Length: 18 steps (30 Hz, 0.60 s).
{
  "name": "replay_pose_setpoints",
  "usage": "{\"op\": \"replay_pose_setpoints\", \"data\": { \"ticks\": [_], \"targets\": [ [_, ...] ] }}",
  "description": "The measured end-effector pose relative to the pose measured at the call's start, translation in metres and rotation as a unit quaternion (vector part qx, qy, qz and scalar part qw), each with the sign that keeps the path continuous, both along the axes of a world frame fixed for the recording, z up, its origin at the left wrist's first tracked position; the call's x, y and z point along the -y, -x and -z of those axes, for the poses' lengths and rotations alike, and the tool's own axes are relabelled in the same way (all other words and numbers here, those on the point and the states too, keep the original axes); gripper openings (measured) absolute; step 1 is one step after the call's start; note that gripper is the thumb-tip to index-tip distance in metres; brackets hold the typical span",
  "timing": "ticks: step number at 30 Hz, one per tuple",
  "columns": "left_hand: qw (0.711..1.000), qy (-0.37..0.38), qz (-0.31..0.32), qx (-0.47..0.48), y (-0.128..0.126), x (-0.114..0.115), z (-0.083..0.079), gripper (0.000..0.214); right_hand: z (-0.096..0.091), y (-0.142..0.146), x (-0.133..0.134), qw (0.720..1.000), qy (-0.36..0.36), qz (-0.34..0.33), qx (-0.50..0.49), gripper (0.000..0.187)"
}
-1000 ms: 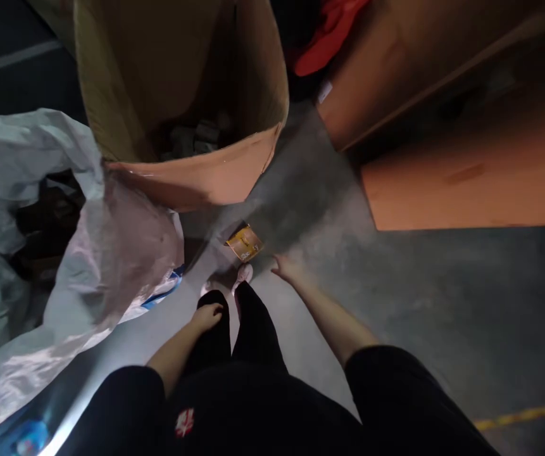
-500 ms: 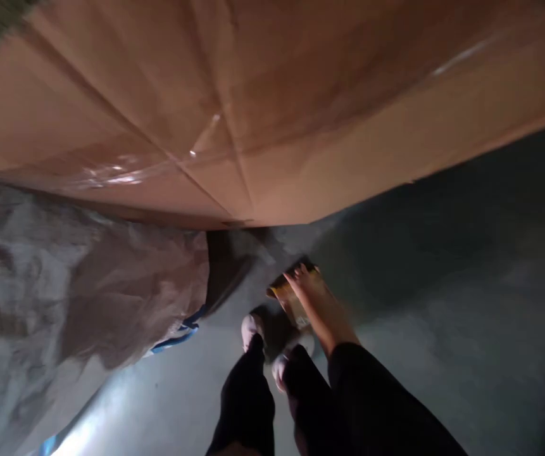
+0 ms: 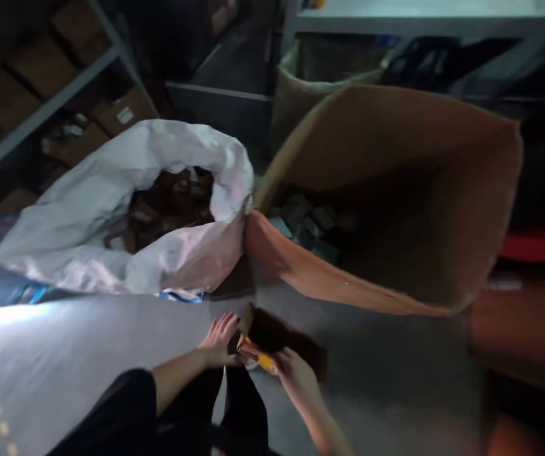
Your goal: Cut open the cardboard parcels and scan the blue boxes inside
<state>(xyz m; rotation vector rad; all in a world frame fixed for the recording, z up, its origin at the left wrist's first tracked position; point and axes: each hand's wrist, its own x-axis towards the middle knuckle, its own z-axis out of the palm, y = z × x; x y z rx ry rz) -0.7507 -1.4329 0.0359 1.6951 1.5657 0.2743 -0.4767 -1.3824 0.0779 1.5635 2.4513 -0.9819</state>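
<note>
A small cardboard box, brown with yellow printing along one edge, is held in front of my legs with its dark side facing up and away. My right hand grips its near edge, the fingers curled round and partly hidden. At the box's left end is my left hand, its fingers stretched out and slightly apart. Whether that palm presses on the cardboard is hard to see in the blur.
Ahead on the left stands a white sack with small brown boxes inside. Beside it a large open carton holds several small boxes at its bottom left. Shelving with cartons stands behind on the left. A red object lies at the right.
My view has lifted from the floor and the large carton's side to its open top. The small box has come up from near my feet, and my left hand has come into view beside it.
</note>
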Motion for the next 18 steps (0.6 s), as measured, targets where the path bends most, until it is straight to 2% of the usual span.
{"op": "replay_pose_setpoints", "data": {
  "ticks": [3, 5, 7, 9, 10, 12, 14, 16, 18],
  "targets": [
    [0.992, -0.11, 0.002, 0.058, 0.044, -0.041, -0.083, 0.137, -0.114, 0.02, -0.025, 0.986, -0.102, -0.084, -0.097, 0.033],
    [0.976, -0.2, 0.003, 0.085, 0.079, -0.064, -0.132, 0.143, -0.177, 0.049, -0.051, 0.952, -0.216, -0.139, -0.168, 0.031],
    [0.945, -0.313, -0.016, 0.096, 0.117, -0.085, -0.178, 0.147, -0.226, 0.09, -0.077, 0.9, -0.335, -0.188, -0.206, 0.03],
    [0.919, -0.38, -0.052, 0.091, 0.16, -0.101, -0.215, 0.141, -0.261, 0.137, -0.097, 0.855, -0.429, -0.193, -0.219, 0.029],
    [0.907, -0.407, -0.076, 0.08, 0.184, -0.108, -0.23, 0.133, -0.272, 0.16, -0.103, 0.842, -0.46, -0.177, -0.219, 0.031],
    [0.869, -0.469, -0.157, 0.008, 0.234, -0.116, -0.247, 0.117, -0.284, 0.194, -0.107, 0.835, -0.477, -0.162, -0.222, 0.052],
    [0.839, -0.469, -0.26, -0.095, 0.282, -0.116, -0.247, 0.108, -0.279, 0.205, -0.101, 0.85, -0.435, -0.189, -0.228, 0.067],
    [0.848, -0.366, -0.344, -0.169, 0.32, -0.11, -0.234, 0.101, -0.258, 0.185, -0.089, 0.878, -0.362, -0.217, -0.225, 0.066],
    [0.871, -0.258, -0.372, -0.189, 0.337, -0.099, -0.214, 0.094, -0.226, 0.139, -0.071, 0.917, -0.291, -0.184, -0.202, 0.061]
  ]
}}
